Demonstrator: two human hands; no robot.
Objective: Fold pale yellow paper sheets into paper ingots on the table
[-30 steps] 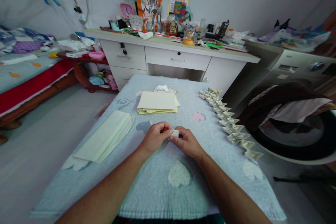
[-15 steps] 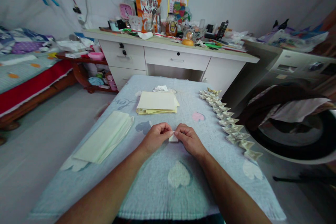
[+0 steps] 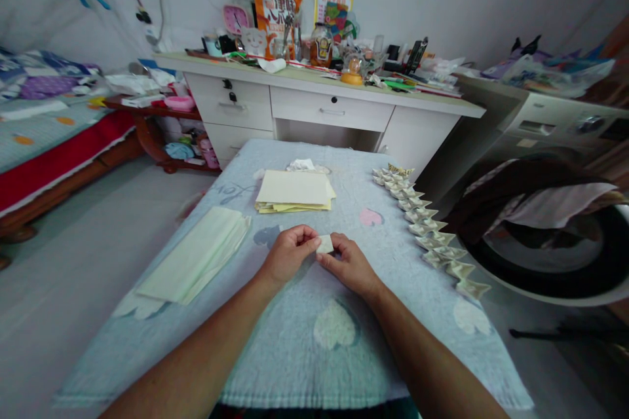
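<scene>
A paper square (image 3: 324,244) is pinched by curled left hand (image 3: 291,252) and right hand (image 3: 352,263); rectangular sheets (image 3: 293,188) are stacked at eleven o'clock.

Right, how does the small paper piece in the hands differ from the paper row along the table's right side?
The small paper piece looks flat and roughly square; the paper row is made of many pointed folded shapes.
The small paper piece is held by the left hand and right hand; the paper row lies on the cloth, untouched.
The paper row is far longer than the small paper piece.
Both are mostly pale.
</scene>
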